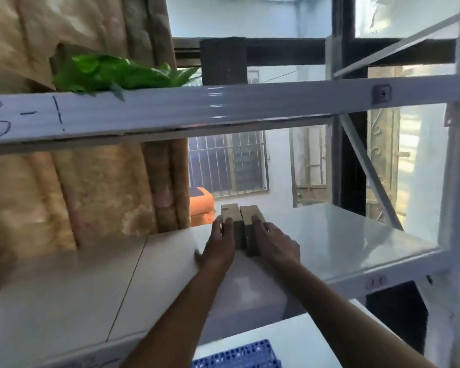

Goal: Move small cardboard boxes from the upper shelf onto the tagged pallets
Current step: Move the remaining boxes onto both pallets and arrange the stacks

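At the bottom edge of my view a blue plastic pallet [239, 355] shows its grid, the likely drop point for what I am reaching for. Both my forearms stretch up and away over the white shelf [329, 235], because the boxes sit well back from its front lip. My left hand [218, 245] lies over the left cardboard box [230, 217], fingers [227, 224] curled on its top and near face, thumb splayed out low to the side. My right hand [274, 243] covers the right cardboard box [251, 216], fingers bent over its top; whether the thumb grips the far side I cannot tell. The two boxes stand side by side, touching or nearly so, which lets me take one in each hand. Behind them sit an orange container [201, 208] and a barred window [227, 163]. Overhead, the shelf beam [223, 107] carries green leaves [112, 74].
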